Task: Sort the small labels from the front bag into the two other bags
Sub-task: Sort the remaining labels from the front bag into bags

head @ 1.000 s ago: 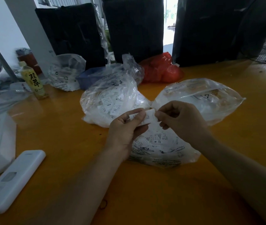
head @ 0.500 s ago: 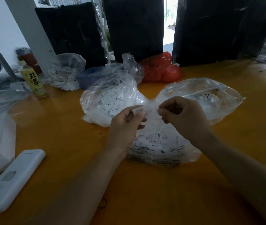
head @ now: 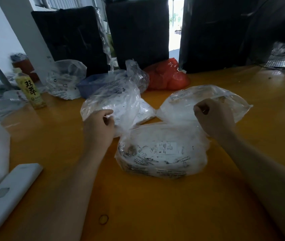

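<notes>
Clear front bag (head: 162, 152) stuffed with small white printed labels, lying on the orange table (head: 155, 206), nearest the viewer. Behind it, two more clear bags side by side: left bag (head: 119, 103) and right bag (head: 181, 105), all three nearly touching at the middle. Left hand (head: 98, 129) against the near edge of the left bag, fingers curled in; right hand (head: 213, 119) over the right bag, fingers curled, fingertips together. Held labels impossible to make out in either. Farther out: white remote (head: 7, 195) at near left, yellow bottle (head: 30, 89), red bag (head: 168, 77) at the back.
</notes>
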Motion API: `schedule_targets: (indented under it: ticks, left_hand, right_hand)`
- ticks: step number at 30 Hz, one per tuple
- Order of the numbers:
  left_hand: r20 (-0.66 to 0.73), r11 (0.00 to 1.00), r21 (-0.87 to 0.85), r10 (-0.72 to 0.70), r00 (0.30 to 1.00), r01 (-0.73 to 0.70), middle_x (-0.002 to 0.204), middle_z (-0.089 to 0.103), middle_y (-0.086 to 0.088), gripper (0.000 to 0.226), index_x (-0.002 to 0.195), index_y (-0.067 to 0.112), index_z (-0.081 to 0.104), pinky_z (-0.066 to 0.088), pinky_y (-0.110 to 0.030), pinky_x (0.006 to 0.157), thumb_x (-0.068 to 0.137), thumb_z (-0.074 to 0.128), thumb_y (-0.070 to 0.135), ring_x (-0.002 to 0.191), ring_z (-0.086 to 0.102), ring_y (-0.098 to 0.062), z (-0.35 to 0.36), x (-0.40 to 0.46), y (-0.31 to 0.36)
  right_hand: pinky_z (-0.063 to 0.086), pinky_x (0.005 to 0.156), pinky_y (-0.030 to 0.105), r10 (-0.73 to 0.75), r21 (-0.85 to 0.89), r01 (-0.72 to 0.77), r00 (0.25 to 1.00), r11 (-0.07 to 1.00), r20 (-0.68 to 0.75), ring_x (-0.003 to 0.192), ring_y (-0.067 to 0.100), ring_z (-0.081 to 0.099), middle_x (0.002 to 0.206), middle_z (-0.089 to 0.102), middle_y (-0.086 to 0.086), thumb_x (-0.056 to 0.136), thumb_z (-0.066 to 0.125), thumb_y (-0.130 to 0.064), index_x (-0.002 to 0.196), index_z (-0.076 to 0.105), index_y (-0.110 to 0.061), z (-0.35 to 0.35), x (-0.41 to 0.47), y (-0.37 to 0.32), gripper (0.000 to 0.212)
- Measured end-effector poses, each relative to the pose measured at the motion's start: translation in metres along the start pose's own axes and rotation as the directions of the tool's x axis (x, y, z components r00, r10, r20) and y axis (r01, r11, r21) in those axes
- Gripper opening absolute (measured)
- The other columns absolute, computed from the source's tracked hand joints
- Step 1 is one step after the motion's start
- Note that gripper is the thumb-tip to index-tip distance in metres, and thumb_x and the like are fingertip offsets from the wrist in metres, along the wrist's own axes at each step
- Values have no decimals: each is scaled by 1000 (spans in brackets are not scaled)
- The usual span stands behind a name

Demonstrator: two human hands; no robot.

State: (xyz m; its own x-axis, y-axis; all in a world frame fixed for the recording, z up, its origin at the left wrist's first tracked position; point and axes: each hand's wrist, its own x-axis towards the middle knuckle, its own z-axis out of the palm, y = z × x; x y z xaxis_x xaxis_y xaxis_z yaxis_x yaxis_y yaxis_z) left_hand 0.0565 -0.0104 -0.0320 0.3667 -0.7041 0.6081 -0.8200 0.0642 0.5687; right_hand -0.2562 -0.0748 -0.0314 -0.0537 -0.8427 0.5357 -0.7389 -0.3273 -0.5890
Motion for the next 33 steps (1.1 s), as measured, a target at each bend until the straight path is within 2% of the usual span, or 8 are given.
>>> schedule_targets:
  ticks: [3,10,13,16,20,26,29,33]
  left_hand:
    - [103,988,149,32,994,-48,114,73,-1,27,124,23,76,39,-44,104,105,56,24,125,54,-25,11,0,4]
    - [288,954,284,9,957,-95,170,30,6,48,127,36,71,5,-51,118,111,27,46,156,2,-15,13,-2,8]
    - [281,991,114,32,959,-67,155,48,-3,55,139,34,65,1,-42,117,107,21,45,144,10,2,9,-6,17]
    - [318,1000,-19,29,948,-24,152,53,0,66,149,32,54,2,-43,125,99,14,49,151,22,-4,7,-6,20]
    - [150,996,-70,71,986,-61,122,58,17,62,150,20,55,6,-46,126,103,19,40,157,25,-12,4,-10,25]
    - [-142,959,-168,207,968,-230,108,60,20,42,121,13,73,35,-44,108,107,34,22,126,53,-21,2,-26,36]
    - [-12,905,-361,236,972,-224,108,70,9,38,113,14,71,51,-39,95,107,36,26,109,63,-10,5,-42,47]
    - [383,852,-518,152,911,75,126,67,19,53,136,33,57,55,-22,85,95,45,65,112,65,-2,11,-48,61]
  right_hand:
    - [42,76,28,-18,-76,21,999,997,38,85,15,58,101,73,3,101,58,-22,108,72,-11,2,1,5,19]
    - [29,108,39,-5,-435,91,981,896,196,122,26,56,129,68,10,103,53,-24,127,68,-16,4,7,17,29]
    - [33,106,41,65,-513,120,943,850,327,123,28,55,131,66,10,101,56,-35,128,67,-22,2,8,19,32]
    - [40,101,39,6,-518,163,951,840,308,104,25,62,115,74,4,99,59,-26,109,75,-23,2,6,18,19]
    - [42,100,42,-42,-472,113,986,875,159,76,23,59,89,74,7,99,53,-15,78,69,-17,-4,4,12,26]
    - [48,86,37,-97,-287,92,995,954,-3,82,27,61,84,68,9,102,53,-24,84,69,-6,-11,1,-1,30]
    - [42,68,17,-128,-58,128,992,990,-9,73,12,60,83,68,-3,101,59,-26,91,69,-13,-12,-6,-18,19]
    - [42,53,7,-238,300,192,963,934,126,58,1,58,74,69,-11,97,66,-24,87,67,-20,-12,-24,-42,11]
